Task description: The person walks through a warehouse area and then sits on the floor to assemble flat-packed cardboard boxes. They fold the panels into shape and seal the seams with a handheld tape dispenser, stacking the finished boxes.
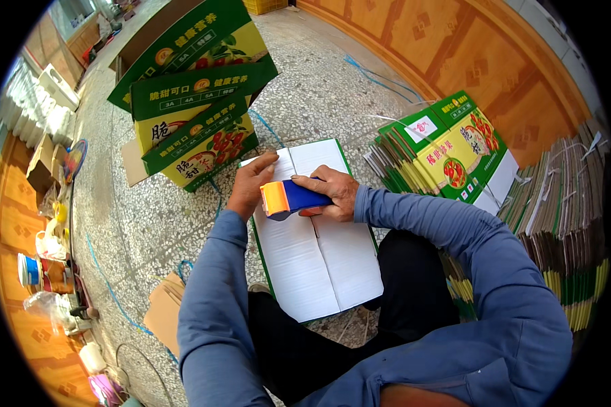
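A folded carton (295,264) lies across my lap and the floor between my knees, white face up with green edges and a seam down its middle. My right hand (336,190) is wrapped round a blue and orange tape dispenser (307,195), held over the far half of the carton. On the left, my left hand (251,180) rests at the carton's far left edge, fingers stretched out and thumb close to the dispenser's orange end. Whether any tape is drawn out is hard to see.
Standing cartons in green and yellow (204,149) are piled at the far left. To the right are a tied bundle of flat cartons (448,152) and a tall stack (563,217). Brown cardboard pieces (163,305) and blue strapping (115,298) lie on the speckled floor.
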Demonstrator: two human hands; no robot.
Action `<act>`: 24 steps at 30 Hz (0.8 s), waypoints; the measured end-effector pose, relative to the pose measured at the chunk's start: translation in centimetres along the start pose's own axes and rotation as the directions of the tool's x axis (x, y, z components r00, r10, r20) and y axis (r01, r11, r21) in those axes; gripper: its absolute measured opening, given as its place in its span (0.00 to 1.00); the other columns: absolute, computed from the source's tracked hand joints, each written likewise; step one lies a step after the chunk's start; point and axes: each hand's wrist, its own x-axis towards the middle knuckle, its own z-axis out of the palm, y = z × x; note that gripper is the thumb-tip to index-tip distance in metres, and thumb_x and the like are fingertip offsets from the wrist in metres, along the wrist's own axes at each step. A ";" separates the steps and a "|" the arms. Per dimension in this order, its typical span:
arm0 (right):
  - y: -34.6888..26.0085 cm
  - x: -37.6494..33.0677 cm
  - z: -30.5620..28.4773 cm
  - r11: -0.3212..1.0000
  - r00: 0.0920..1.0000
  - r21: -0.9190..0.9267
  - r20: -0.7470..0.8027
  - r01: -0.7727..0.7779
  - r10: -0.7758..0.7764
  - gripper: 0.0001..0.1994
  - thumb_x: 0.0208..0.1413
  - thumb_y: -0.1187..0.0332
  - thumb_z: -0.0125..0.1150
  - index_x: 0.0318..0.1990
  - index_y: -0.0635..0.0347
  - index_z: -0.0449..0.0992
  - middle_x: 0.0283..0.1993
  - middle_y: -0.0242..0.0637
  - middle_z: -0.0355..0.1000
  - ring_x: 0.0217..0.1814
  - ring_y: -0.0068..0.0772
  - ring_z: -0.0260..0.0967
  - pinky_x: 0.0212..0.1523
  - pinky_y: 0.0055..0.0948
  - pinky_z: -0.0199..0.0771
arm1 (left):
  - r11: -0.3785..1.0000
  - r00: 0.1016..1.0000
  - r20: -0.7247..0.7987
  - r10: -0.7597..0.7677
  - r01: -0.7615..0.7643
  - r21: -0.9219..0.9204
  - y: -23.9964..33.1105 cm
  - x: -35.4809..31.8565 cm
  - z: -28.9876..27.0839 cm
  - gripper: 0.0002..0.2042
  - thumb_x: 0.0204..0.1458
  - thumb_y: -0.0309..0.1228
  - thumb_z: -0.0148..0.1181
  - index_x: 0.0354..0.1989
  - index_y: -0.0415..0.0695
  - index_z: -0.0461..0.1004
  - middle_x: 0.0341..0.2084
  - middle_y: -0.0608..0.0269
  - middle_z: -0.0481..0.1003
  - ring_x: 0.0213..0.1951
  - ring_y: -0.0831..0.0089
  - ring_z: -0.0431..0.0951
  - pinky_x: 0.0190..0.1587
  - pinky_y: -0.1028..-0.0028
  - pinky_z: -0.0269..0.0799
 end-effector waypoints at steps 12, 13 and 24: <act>0.4 0.2 0.8 0.992 0.997 -0.121 -0.069 0.025 -0.034 0.39 0.41 0.52 0.72 0.64 0.38 0.62 0.32 0.43 0.64 0.31 0.42 0.67 0.32 0.36 0.72 | 0.669 0.890 0.090 -0.447 0.400 -0.626 6.7 -8.5 2.4 0.19 0.63 0.44 0.42 0.46 0.40 0.70 0.33 0.55 0.76 0.30 0.65 0.77 0.29 0.70 0.74; 0.4 0.1 0.8 0.994 0.996 -0.109 -0.085 0.013 -0.023 0.39 0.41 0.52 0.72 0.64 0.38 0.62 0.32 0.43 0.64 0.30 0.42 0.67 0.32 0.36 0.72 | 0.679 0.881 0.022 -0.473 0.381 -0.627 6.8 -8.5 2.8 0.18 0.62 0.43 0.44 0.45 0.38 0.71 0.32 0.55 0.76 0.29 0.66 0.77 0.29 0.71 0.74; -1.1 1.4 -1.2 0.967 0.996 -0.244 0.078 0.070 -0.052 0.35 0.41 0.51 0.71 0.61 0.36 0.66 0.30 0.40 0.63 0.28 0.39 0.67 0.27 0.34 0.70 | 0.872 0.896 -0.113 -0.429 0.378 -0.310 5.4 -8.5 0.3 0.11 0.53 0.31 0.56 0.30 0.33 0.76 0.21 0.60 0.76 0.22 0.75 0.75 0.26 0.76 0.70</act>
